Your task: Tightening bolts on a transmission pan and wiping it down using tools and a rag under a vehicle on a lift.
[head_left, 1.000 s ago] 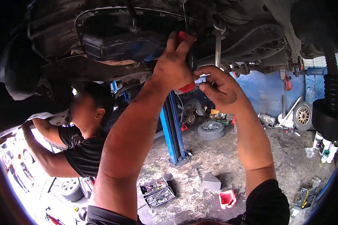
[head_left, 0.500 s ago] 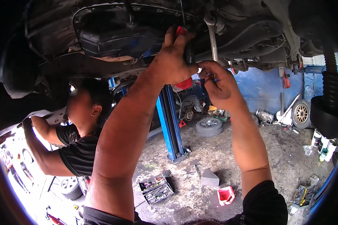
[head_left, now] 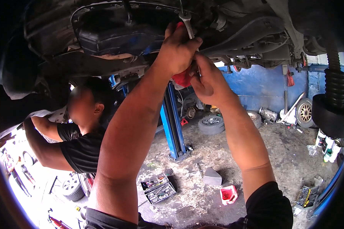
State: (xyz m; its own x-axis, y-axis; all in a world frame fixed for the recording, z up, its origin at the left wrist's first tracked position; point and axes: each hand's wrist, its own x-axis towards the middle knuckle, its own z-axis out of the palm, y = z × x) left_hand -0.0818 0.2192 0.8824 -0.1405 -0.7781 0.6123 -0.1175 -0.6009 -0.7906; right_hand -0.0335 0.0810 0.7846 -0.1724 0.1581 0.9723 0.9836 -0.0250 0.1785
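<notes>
Overhead, my left hand (head_left: pixel 177 51) is closed around a red object (head_left: pixel 182 79), which shows above its fingers and below its palm. The hand hides most of that object, so I cannot make out its kind. A silver wrench (head_left: pixel 189 27) points upward past my left thumb, its head close to the underside of the vehicle. My right hand (head_left: pixel 207 82) has its fingers curled round the wrench's lower end, touching the left hand. Just left of the wrench is a black oil pan (head_left: pixel 118 36) with a bolted rim.
A person (head_left: pixel 82 141) reaches up under the vehicle at left. A blue lift post (head_left: pixel 172 126) stands ahead. On the floor are an open toolbox (head_left: pixel 158 189), a grey block (head_left: pixel 212 176), a red container (head_left: pixel 228 194) and a wheel (head_left: pixel 211 125). A coil spring (head_left: pixel 334 84) hangs at right.
My right hand has moved left with the wrench, whose head has left the fitting at right and now sits by my left hand. My left hand has shifted slightly left.
</notes>
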